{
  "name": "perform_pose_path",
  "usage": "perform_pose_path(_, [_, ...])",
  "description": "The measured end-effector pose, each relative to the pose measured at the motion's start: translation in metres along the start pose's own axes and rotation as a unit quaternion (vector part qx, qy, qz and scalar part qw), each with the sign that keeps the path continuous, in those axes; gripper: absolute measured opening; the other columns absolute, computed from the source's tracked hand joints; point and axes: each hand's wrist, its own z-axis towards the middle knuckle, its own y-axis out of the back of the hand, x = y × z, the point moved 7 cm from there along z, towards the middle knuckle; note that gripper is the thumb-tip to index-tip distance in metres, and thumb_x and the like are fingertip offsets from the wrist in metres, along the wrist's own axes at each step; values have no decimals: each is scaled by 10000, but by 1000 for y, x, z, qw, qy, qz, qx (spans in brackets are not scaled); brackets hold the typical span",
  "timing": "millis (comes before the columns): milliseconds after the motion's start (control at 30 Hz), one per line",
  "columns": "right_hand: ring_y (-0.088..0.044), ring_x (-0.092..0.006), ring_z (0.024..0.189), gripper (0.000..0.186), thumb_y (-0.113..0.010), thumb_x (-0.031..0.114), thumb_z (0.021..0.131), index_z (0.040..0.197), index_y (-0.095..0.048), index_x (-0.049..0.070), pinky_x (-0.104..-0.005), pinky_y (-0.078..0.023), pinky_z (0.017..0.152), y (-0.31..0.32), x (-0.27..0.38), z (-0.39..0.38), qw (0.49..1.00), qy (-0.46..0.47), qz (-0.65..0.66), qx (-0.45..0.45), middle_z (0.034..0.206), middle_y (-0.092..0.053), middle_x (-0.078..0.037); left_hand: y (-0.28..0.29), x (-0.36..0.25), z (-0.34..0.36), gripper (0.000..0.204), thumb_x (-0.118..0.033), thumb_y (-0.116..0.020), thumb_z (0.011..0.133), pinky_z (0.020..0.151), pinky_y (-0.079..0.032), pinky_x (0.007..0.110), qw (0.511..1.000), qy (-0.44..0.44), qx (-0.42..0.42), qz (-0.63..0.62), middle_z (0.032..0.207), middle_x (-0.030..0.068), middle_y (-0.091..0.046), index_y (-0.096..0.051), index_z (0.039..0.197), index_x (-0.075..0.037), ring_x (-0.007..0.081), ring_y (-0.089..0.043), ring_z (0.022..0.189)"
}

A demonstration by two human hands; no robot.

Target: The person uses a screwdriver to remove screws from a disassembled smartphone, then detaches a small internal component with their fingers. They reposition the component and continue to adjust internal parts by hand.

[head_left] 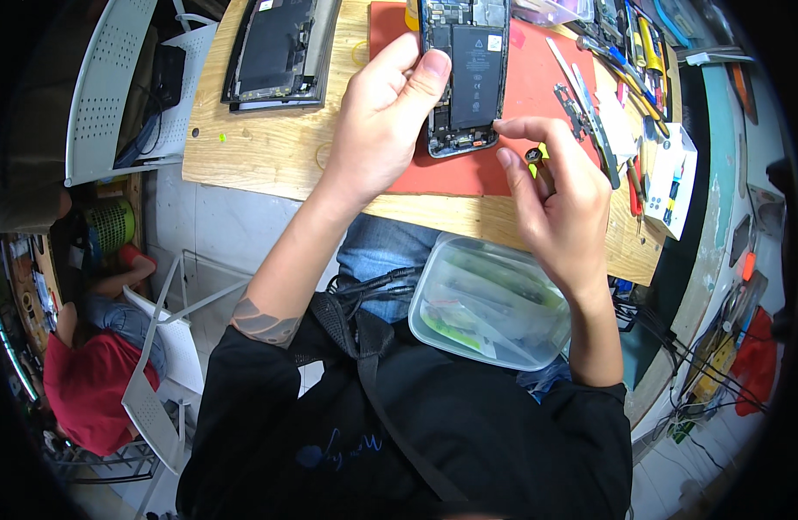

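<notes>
An opened smartphone (pixel 474 80), its black battery and inner parts bare, is held over the red mat (pixel 455 178). My left hand (pixel 386 117) grips it by its left edge, the thumb lying on the frame. My right hand (pixel 559 186) is at the phone's lower right corner, index fingertip at or against the edge, thumb apart below. A small screwdriver (pixel 535 157) with a dark round cap sits in the curled fingers of that hand; its shaft is hidden.
Another opened device (pixel 278 52) lies at the wooden table's (pixel 252 156) far left. Tweezers (pixel 581 87), pens and tools crowd the right, beside a white box (pixel 672 182). A clear plastic tub (pixel 494 299) rests at my lap. A person in red (pixel 91 381) sits left, near white chairs (pixel 169 399).
</notes>
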Motion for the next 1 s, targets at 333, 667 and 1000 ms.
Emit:
perform_pose_path(333, [-419,-60,526,227,-737,-43,951,1165,-686,13,-257,-364,508,-3,2,-1,999,27,-33,6,1062,-779,-39,1,0,-2,326,-280,-518,1170,885,-549,259,1000,4,9,13,1101,51,-726,-617,1293,5,70,-672,993])
perform_pose_path(667, [-728,-267,803,254,-709,-74,888,1124,-682,17,-358,-564,700,-7,6,0,992,95,-80,13,1019,-745,-95,0,-2,-1,273,-229,-558,1153,802,-586,259,1000,3,-6,-4,1027,72,-743,-621,1264,13,72,-695,917])
perform_pose_path(1000, [-717,-272,837,254,-680,-64,850,1079,-668,45,-353,-564,707,-14,6,-1,991,83,-103,8,1013,-706,-93,-2,-4,-1,262,-159,-602,1119,840,-602,275,1000,4,-2,-2,1124,105,-743,-604,1306,23,98,-712,974])
